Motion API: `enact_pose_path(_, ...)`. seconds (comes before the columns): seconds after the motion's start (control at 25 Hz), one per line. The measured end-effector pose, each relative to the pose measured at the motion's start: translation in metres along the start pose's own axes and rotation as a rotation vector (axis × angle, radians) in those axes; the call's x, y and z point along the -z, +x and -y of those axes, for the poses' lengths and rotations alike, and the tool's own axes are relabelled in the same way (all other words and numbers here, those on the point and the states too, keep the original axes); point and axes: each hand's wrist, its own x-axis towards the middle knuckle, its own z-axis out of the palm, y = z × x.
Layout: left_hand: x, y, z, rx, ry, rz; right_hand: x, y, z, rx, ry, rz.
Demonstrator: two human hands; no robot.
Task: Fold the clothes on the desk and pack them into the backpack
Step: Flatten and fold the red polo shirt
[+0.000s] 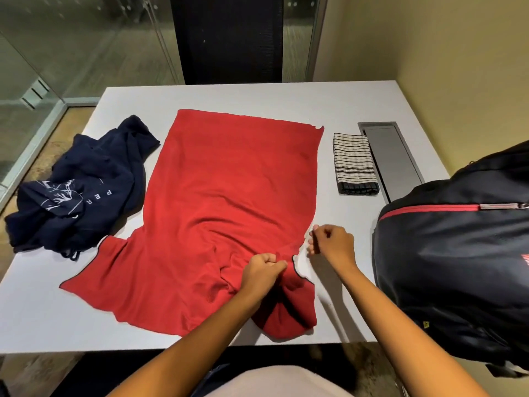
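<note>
Two pinches, left hand (264, 267) and right hand (332, 242), were held on the red fabric T-shirt (223, 190) being straightened; sleeve folding seemed due.

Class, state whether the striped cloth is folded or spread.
Folded: the striped cloth forms a compact rectangle, layered edges showing at its near end.
</note>
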Motion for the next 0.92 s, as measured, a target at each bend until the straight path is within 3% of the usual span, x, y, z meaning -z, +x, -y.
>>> enact_pose_path(0.08, 0.018, 0.005, -0.003, 0.021, 0.023, -0.026, -0.010, 0.039, 0.000, -0.017, -0.113, -0.087)
enact_pose_path(0.24, 0.053, 0.006, 0.003, 0.095, -0.130, -0.033, -0.032, 0.115, 0.013, -0.065, -0.273, -0.083)
enact_pose_path(0.56, 0.100, 0.024, 0.009, 0.242, -0.232, -0.107, -0.057, 0.220, 0.071, -0.060, -0.265, -0.150)
enact_pose_path(0.76, 0.114, 0.037, -0.002, 0.263, -0.173, 0.018, -0.053, 0.267, 0.104, -0.129, -0.284, -0.260)
enact_pose_path(0.92, 0.123, 0.044, -0.022, 0.295, -0.186, 0.054, -0.058, 0.288, 0.140, 0.146, -0.117, -0.392)
